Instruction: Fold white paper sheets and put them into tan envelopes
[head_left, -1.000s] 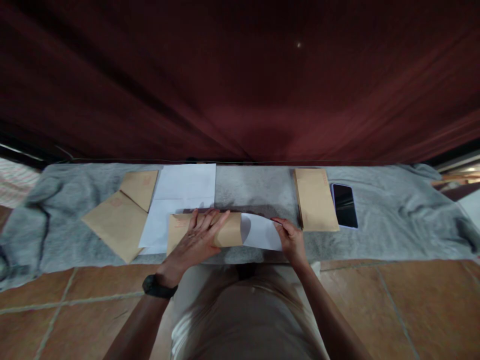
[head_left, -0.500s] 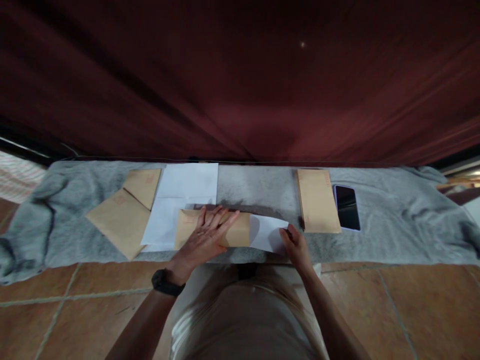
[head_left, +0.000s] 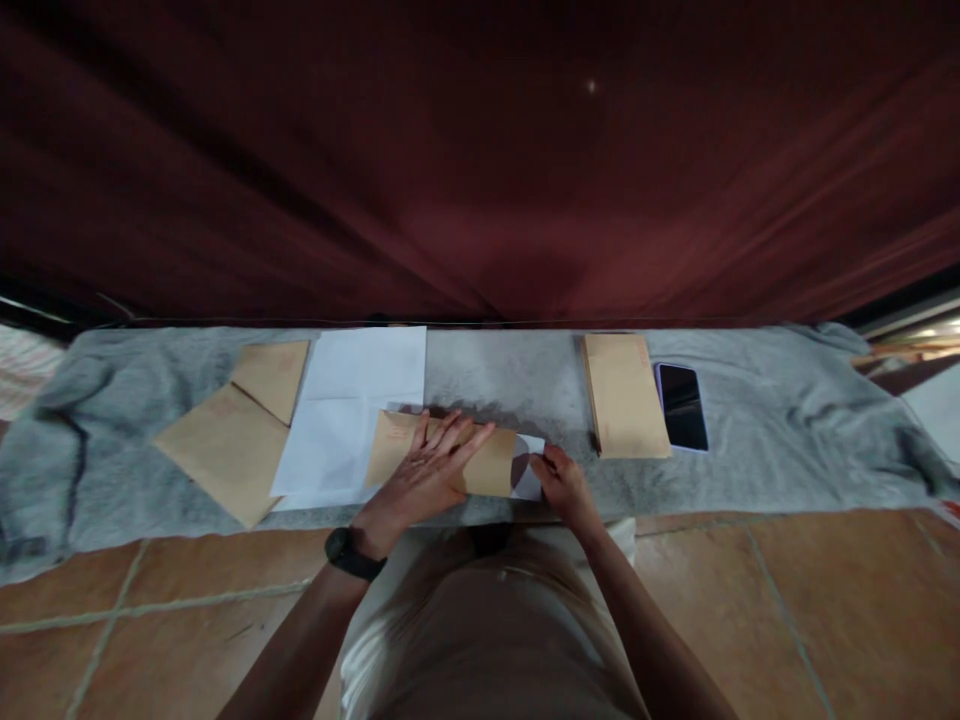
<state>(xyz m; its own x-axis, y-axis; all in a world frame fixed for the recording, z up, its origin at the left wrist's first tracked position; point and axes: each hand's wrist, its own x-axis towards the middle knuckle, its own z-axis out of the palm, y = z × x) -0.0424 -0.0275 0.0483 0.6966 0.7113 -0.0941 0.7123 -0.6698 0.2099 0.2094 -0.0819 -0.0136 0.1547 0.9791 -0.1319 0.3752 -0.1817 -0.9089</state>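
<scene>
You have the white paper (head_left: 527,482) most of the way inside the brown envelope (head_left: 493,468), judging by the short end that shows at its right edge; that strip is what is left outside, and the envelope's end there is not closed over it. The envelope lies slightly slanted on the grey cloth (head_left: 780,430) in front of you, its left end over the corner of the white sheets (head_left: 352,390). Those sheets lie flat outside any envelope, with 2 loose envelopes (head_left: 225,450) overlapping just to their left, though the view does not show whether anything is inside them. Over on the right, a pile of envelopes (head_left: 628,397) sits right beside a phone (head_left: 682,407), apart from the piece in hand. Your left hand (head_left: 426,478) is flat, fingers spread across the envelope's face, seemingly pressing it down rather than gripping it. Your right hand (head_left: 566,488) is curled in, thumb on top of the white paper's outer end, so it appears to pinch that end; the underside of the grip is hidden, and how firm it is cannot be told
</scene>
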